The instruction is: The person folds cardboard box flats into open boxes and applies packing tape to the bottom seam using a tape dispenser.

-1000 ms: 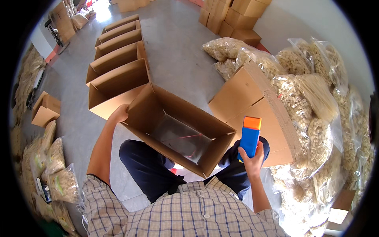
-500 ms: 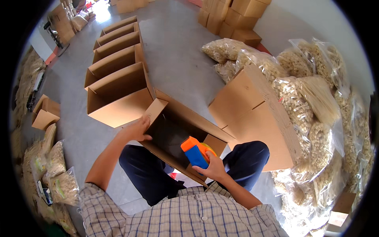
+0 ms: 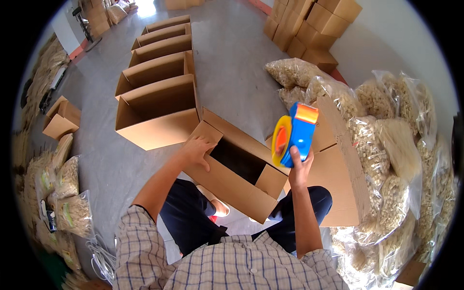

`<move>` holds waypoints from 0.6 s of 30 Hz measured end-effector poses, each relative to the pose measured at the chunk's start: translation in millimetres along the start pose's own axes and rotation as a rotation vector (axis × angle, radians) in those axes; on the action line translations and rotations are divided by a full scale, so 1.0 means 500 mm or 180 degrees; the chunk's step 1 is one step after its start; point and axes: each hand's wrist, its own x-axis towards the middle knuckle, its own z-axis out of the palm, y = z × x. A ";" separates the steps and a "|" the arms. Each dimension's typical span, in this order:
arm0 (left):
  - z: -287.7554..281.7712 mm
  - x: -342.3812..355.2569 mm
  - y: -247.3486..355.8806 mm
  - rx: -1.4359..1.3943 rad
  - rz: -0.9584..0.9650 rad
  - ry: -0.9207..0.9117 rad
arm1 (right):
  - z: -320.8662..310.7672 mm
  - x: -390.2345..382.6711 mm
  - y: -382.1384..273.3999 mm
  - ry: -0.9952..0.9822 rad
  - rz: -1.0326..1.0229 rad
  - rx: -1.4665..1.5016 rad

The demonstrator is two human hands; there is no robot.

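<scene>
The right hand (image 3: 300,170) is clamped on a tape dispenser (image 3: 294,136) raised above the box (image 3: 232,176), whose flap the open left hand (image 3: 197,150) presses; loosely steadied, the box could slip sideways.

Left hand (image 3: 197,151) on open carton (image 3: 235,170) – right hand (image 3: 299,166) around blue tape dispenser (image 3: 294,136)

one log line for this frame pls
left hand: on box flap | right hand: holds tape gun raised over box | row of open boxes ahead | bagged goods right
</scene>
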 end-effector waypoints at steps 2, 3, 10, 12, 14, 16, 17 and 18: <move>0.069 -0.014 -0.007 0.0101 -0.0335 0.1027 | 0.003 0.020 0.012 0.0308 0.0129 0.0171; 0.102 -0.018 -0.018 -0.0197 -0.0578 0.1387 | 0.003 0.025 0.025 0.0447 0.0225 0.0264; 0.165 -0.022 -0.050 -0.3152 -0.1335 0.2749 | 0.000 -0.128 0.050 -0.0103 0.0997 0.0500; 0.193 0.000 -0.075 -0.3528 -0.1527 0.2894 | -0.008 -0.174 0.082 -0.0129 0.1422 0.0389; 0.194 -0.001 -0.094 -0.2605 -0.1924 0.2449 | 0.005 -0.210 0.109 -0.0296 0.1450 0.0215; 0.183 0.005 -0.082 -0.2366 -0.1939 0.2689 | 0.008 -0.201 0.095 -0.0568 0.1512 -0.0034; 0.176 0.001 -0.076 -0.2244 -0.1951 0.2798 | 0.014 -0.193 0.086 -0.0703 0.1550 -0.0157; 0.189 -0.001 -0.089 -0.2292 -0.1837 0.2835 | 0.016 -0.188 0.090 -0.0777 0.1661 -0.0163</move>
